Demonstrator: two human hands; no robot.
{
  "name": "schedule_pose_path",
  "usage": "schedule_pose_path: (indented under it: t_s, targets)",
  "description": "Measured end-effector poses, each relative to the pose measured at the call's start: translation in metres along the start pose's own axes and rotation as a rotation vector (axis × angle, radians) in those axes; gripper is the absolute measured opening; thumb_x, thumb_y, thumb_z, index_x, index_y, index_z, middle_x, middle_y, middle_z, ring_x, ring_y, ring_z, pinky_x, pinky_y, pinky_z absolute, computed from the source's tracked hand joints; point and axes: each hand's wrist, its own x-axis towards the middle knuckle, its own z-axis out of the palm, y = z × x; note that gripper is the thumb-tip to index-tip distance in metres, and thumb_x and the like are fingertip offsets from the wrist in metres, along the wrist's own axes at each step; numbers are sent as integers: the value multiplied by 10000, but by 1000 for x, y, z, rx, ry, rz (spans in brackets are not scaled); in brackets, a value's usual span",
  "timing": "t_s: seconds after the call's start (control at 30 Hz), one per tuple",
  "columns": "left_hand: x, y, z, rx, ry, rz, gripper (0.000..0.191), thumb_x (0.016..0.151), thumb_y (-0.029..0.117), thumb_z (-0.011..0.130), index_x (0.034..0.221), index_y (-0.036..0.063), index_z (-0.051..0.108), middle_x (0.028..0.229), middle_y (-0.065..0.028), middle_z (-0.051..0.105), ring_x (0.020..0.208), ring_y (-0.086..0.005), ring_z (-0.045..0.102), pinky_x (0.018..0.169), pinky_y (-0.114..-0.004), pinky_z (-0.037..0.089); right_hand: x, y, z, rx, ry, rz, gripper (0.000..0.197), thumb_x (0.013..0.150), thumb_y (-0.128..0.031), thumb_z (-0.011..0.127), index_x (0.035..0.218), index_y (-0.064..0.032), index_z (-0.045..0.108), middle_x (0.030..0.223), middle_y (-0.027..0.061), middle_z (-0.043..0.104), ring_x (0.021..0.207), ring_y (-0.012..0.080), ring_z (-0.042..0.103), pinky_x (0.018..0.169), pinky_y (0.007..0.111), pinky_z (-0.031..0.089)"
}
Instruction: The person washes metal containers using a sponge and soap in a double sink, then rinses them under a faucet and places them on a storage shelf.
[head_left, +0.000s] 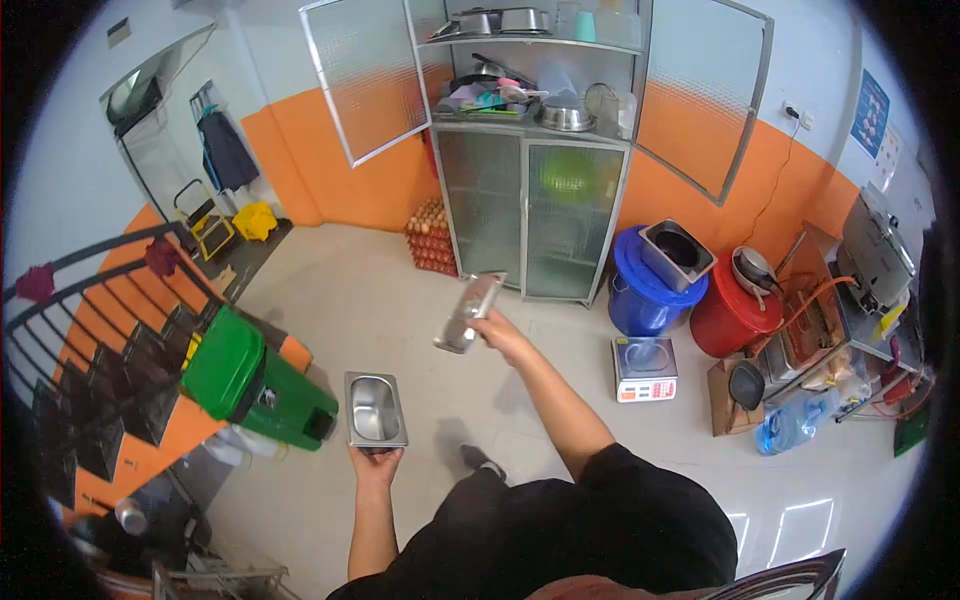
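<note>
My left hand (377, 465) grips the near end of a small rectangular stainless-steel food pan (375, 409). The pan is held up with its hollow facing me, and nothing shows inside it. Farther forward, my right hand (501, 336) holds a second shiny rectangular steel piece (469, 313) by its right side. This piece is tilted and slightly blurred; whether it is a pan or a lid I cannot tell. The two steel pieces are apart, both above the pale tiled floor (337, 300).
Ahead stands a glass-doored cabinet (480, 195), upper doors swung out, with cookware on its shelves. Egg trays (431, 240) are stacked beside it. A green wheeled bin (262, 382) stands left by the stair railing (97, 247). To the right are a digital scale (645, 367), blue bucket (649, 300) and red bucket (731, 315).
</note>
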Motion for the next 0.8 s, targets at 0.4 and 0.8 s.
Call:
schedule_pose_path:
  t_s: [0.4, 0.8]
  targets:
    - [307, -43, 300, 138, -147, -68, 443, 748, 427, 497, 1083, 137, 481, 1105, -59, 480, 997, -236, 462, 790, -434, 414, 126, 12, -303, -909, 878, -133, 222, 691, -124, 610, 885, -20, 579, 813, 194, 584, 769, 344, 566, 654, 374, 440]
    - [421, -81, 600, 521, -604, 662, 480, 781, 325, 545, 1174, 127, 354, 1090, -61, 461, 984, -172, 469, 790, -348, 417, 366, -274, -390, -1121, 953, -1059, 138, 721, -51, 578, 857, -40, 598, 786, 137, 587, 739, 300, 567, 637, 351, 447]
